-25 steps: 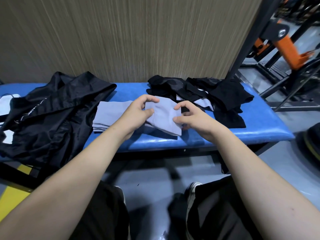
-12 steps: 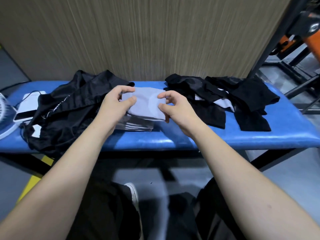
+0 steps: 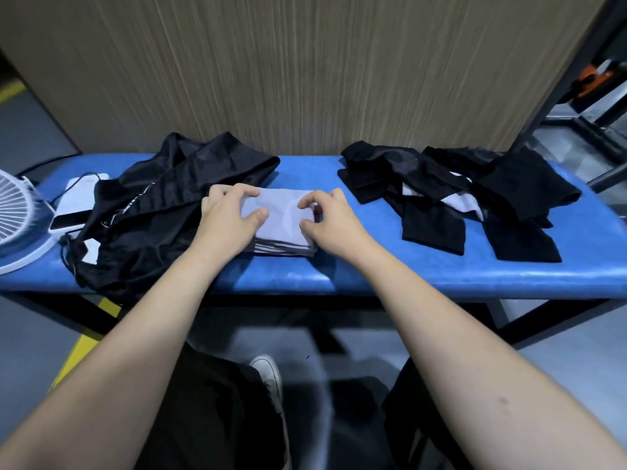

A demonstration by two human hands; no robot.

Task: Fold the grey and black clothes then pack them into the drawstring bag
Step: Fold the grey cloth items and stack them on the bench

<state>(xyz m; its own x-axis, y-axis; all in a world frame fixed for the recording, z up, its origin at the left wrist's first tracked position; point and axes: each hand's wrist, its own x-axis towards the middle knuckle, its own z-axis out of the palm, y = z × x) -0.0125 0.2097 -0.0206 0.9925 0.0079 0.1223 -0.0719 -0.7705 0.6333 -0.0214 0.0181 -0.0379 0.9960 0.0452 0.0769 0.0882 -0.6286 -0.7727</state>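
From the head camera, the task looks under way. A stack of folded grey cloths (image 3: 283, 228) sits mid-bench (image 3: 373, 276), and both hands are on its top piece. The black clothes (image 3: 451, 198), with a little grey showing among them, lie loose at the right, seemingly unfolded. The black bag (image 3: 152, 215) lies crumpled at the left, just beside the stack, apparently with nothing packed yet. So most folding and all packing remain.

The left hand (image 3: 227, 218) rests on the stack's left edge, fingers curled over the far side and thumb on top. The right hand (image 3: 327, 217) pinches the right edge with bent fingers. A fan (image 3: 17, 215) stands far left.
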